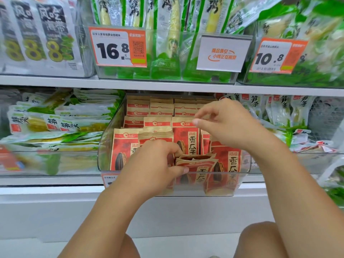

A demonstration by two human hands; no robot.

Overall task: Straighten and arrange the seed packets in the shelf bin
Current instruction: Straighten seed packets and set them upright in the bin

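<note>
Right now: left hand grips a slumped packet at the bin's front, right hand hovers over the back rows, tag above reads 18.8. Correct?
Not quite. In the head view the price tag above reads 16.8, not 18.8. The rest holds: the left hand grips a slumped seed packet at the front of the clear bin, and the right hand hovers over the back rows.

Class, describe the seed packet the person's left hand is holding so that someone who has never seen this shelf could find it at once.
Find the clear plastic bin on the lower shelf, below the price tag reading 16.8. It is full of red and tan seed packets standing in rows. The one you want is the front packet, pinched by the left hand against the bin's front wall; unlike its upright neighbours, it sits low and slumped.
</note>
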